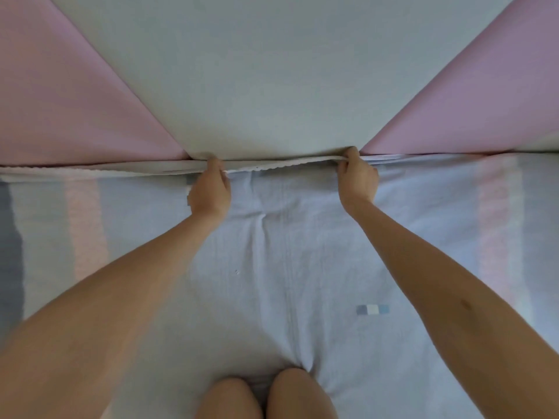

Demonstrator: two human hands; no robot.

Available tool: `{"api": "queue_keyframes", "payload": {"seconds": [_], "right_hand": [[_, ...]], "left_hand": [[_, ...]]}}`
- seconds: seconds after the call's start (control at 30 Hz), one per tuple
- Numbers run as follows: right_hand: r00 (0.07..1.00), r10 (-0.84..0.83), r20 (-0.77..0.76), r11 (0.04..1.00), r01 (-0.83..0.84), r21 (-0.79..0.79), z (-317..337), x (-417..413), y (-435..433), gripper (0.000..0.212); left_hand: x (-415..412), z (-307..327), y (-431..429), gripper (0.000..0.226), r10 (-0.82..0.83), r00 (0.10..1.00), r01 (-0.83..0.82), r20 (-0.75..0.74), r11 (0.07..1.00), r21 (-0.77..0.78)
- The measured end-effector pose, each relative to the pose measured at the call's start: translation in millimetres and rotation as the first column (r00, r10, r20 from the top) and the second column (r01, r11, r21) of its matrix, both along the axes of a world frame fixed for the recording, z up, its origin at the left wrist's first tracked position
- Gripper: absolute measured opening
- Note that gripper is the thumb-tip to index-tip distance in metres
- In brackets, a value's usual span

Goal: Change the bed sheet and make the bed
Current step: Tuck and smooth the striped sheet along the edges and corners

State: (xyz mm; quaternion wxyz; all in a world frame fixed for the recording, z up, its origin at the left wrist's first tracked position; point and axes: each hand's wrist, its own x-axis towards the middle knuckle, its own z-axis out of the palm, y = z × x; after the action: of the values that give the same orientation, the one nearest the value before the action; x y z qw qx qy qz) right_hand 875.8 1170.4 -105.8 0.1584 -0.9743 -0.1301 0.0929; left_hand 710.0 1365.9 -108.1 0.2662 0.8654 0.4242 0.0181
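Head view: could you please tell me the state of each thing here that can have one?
Bed sheet: spread out, creased down the middle, far edge raised.
Left hand: grips the sheet's far edge.
Right hand: grips the same edge.
Knees: resting on the sheet.
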Motion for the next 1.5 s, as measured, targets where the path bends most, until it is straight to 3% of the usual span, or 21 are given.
{"api": "queue_keyframes", "payload": {"seconds": [0.1,0.17,0.2,0.27,0.43,0.5,0.63,0.73,0.87,1.0,1.13,1.23,1.37,1.5], "right_hand": [[0.994,-0.061,-0.087,0.957,0.083,0.279,-1.7,-17.7,-1.7,0.022],[0.995,0.055,-0.083,0.946,-0.025,0.322,-6.1,-27.5,-11.7,0.032],[0.987,0.151,-0.05,0.954,-0.132,0.268,-10.7,-29.1,-19.9,0.034],[0.937,0.35,0.004,0.934,-0.35,0.078,-23.4,-24.4,-31.0,0.039],[0.813,0.568,-0.127,0.789,-0.582,-0.195,-23.5,0.8,-19.3,0.086],[0.774,0.588,-0.234,0.718,-0.633,-0.289,-15.3,9.6,-4.9,0.094],[0.765,0.508,-0.397,0.699,-0.635,-0.329,-9.0,12.4,13.5,0.102],[0.76,0.479,-0.44,0.68,-0.638,-0.361,-13.0,2.8,11.8,0.11],[0.754,0.466,-0.463,0.646,-0.647,-0.405,-19.0,0.8,9.4,0.123],[0.745,0.435,-0.506,0.693,-0.635,-0.34,-10.3,13.6,19.7,0.121],[0.692,0.392,-0.607,0.661,-0.67,-0.337,-1.0,22.5,33.6,0.112],[0.674,0.383,-0.631,0.665,-0.676,-0.319,-0.5,23.9,33.9,0.104],[0.642,0.407,-0.65,0.645,-0.705,-0.293,12.1,19.6,30.3,0.101],[0.629,0.486,-0.607,0.656,-0.721,-0.222,35.9,14.3,17.2,0.089]], "left_hand": [[-4.1,6.2,-5.7,0.028,-0.037,0.989,0.055,0.145,0.991,-0.121],[-10.0,-1.6,-2.2,0.033,-0.313,0.949,0.314,0.042,0.949,-0.027],[-12.7,-6.3,0.1,0.034,-0.442,0.895,0.445,-0.063,0.894,0.045],[-12.9,-13.6,8.0,0.043,-0.545,0.811,0.577,-0.212,0.804,0.141],[0.3,-18.3,7.1,0.074,-0.493,0.8,0.578,-0.342,0.786,0.219],[11.9,-17.6,2.5,0.081,-0.461,0.78,0.579,-0.424,0.788,0.208],[29.2,-16.3,4.9,0.099,-0.489,0.685,0.612,-0.54,0.789,0.063],[15.2,-17.5,11.5,0.108,-0.56,0.61,0.681,-0.56,0.732,0.01],[8.6,-14.3,12.6,0.108,-0.566,0.607,0.7,-0.558,0.713,0.038],[28.6,-2.0,15.1,0.111,-0.558,0.579,0.703,-0.594,0.711,0.018],[36.5,-0.7,14.4,0.114,-0.585,0.519,0.709,-0.623,0.702,-0.068],[38.1,-4.8,15.5,0.113,-0.598,0.525,0.696,-0.606,0.711,-0.1],[33.0,-9.0,20.2,0.098,-0.662,0.502,0.762,-0.556,0.643,-0.078],[37.1,16.1,23.9,0.076,-0.715,0.532,0.688,-0.453,0.677,-0.26]]}}
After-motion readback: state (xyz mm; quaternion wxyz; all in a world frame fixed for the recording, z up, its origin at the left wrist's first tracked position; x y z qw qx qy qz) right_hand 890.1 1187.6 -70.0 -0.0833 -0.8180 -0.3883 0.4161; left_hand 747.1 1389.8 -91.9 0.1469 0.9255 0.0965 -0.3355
